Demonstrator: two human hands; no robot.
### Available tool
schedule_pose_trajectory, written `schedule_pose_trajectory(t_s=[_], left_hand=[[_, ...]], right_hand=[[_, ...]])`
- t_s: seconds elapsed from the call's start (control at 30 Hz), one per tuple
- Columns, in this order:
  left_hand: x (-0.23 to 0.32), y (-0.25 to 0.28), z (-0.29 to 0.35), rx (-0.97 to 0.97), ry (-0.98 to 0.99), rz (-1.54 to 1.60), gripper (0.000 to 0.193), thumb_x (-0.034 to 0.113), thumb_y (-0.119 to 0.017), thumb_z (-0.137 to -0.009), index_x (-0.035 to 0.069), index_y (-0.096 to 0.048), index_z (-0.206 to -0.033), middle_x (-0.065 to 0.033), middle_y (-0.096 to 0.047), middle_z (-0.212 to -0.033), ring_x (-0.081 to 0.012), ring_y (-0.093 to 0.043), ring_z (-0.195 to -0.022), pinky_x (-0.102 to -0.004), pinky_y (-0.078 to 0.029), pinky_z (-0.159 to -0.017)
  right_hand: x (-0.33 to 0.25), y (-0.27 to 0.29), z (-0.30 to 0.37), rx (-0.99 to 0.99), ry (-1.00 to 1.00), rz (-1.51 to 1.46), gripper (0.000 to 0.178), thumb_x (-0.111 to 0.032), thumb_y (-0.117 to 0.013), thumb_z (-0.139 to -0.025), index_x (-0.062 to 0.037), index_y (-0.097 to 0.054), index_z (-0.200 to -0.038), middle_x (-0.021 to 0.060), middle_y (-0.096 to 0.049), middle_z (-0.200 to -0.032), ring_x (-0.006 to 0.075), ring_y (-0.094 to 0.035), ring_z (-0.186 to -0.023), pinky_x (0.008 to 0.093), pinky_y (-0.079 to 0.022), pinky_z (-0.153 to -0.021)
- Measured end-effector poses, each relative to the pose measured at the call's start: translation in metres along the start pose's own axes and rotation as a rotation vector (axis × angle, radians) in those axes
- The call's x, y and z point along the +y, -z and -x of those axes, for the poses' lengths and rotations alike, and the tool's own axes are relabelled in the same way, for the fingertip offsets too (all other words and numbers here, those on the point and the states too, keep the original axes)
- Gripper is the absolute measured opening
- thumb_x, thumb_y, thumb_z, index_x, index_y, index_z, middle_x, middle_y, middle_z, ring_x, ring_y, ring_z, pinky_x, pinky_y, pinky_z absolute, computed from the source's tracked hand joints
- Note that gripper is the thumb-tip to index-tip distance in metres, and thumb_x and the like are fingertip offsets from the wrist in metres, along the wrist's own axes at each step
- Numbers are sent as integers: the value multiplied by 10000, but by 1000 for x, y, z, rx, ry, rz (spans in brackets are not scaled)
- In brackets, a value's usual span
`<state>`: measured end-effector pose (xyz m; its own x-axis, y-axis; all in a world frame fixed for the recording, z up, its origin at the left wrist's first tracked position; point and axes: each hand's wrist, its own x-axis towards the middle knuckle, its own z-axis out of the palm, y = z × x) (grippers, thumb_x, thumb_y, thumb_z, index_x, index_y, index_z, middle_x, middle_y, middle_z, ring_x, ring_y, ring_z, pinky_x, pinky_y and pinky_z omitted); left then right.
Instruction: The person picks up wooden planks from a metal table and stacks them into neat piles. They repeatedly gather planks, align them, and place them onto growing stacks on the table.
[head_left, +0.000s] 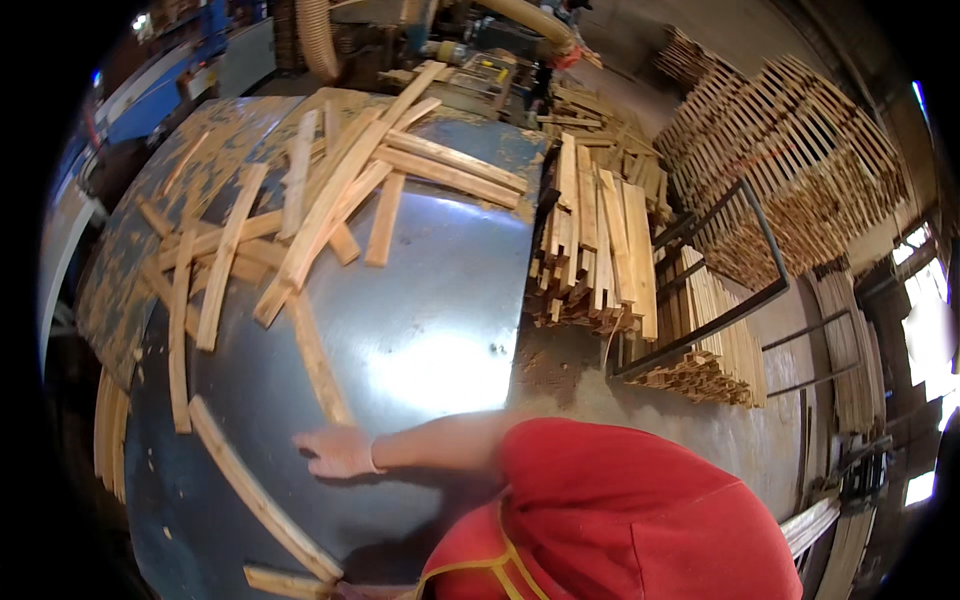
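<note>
My right hand (338, 451), in a pale glove, reaches left over the metal tabletop (440, 290) with its finger and thumb apart. Nothing shows between them. Just beyond it lies a wooden slat (318, 355), whose near end meets the back of the hand; I cannot tell if they touch. At the lower edge only a sliver of my left hand (352, 592) appears, its fingers hidden. Beside that hand the ends of a long, slightly bowed slat (258, 497) and a shorter slat (285, 582) come together.
Loose slats (335, 205) lie crossed over the table's far part, among sawdust. Right of the table stand bundled slats (590, 235) and a black metal frame (735, 315). Tall slat stacks (780, 150) rise behind. A ribbed hose (316, 40) hangs at the far side.
</note>
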<state>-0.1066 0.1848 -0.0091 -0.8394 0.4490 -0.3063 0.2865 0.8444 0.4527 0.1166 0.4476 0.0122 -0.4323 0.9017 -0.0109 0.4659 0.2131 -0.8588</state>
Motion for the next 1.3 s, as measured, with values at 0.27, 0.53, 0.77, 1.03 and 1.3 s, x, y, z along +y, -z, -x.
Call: schedule_pose_trajectory(t_s=[0.27, 0.53, 0.77, 1.03, 1.3], left_hand=[[42, 31, -20, 58, -67, 400, 651, 118, -808, -910, -5, -592, -1512, -157, -618, -1475, -257, -650, -1262, -400, -533, -1123], [141, -21, -70, 75, -167, -358, 1104, 366, -889, -758, 114, -333, -1679, -274, -649, -1386, -463, -658, -1258, -509, -544, -1075], [46, -27, 1, -303, -167, 435, 937, 163, -795, -861, 105, -365, -1692, -161, -706, -1269, -315, -718, -1056, -434, -589, -913], [5, 13, 55, -428, -110, 508, 876, 162, -763, -868, -28, -397, -1641, -171, -675, -1360, -291, -695, -1195, -413, -560, -1033], [-45, 44, 59, 83, -147, -212, 711, 294, -779, -871, 72, -541, -1504, -258, -679, -1313, -484, -688, -1155, -533, -567, -998]], right_hand=[[112, 115, -122, 479, -160, 610, 246, -181, -600, -845, -24, -731, -983, 233, -738, -1057, 416, -710, -1056, 524, -576, -902], [62, 92, -132, 201, -312, 638, 808, -532, -750, -840, -57, -531, -1456, 196, -601, -1389, 379, -564, -1318, 510, -474, -1075], [29, 68, -75, 125, -473, 62, 906, -135, -792, -776, 32, -392, -1572, 330, -657, -1299, 501, -691, -1154, 505, -575, -1001], [-61, -109, 180, -549, -328, -220, 781, -261, -772, -808, 4, -518, -1497, 324, -706, -1261, 501, -684, -1197, 506, -554, -1019], [-61, -31, 128, -1051, 41, -58, 479, -301, -660, -878, 15, -639, -1238, 235, -726, -1082, 386, -694, -1078, 466, -535, -952]])
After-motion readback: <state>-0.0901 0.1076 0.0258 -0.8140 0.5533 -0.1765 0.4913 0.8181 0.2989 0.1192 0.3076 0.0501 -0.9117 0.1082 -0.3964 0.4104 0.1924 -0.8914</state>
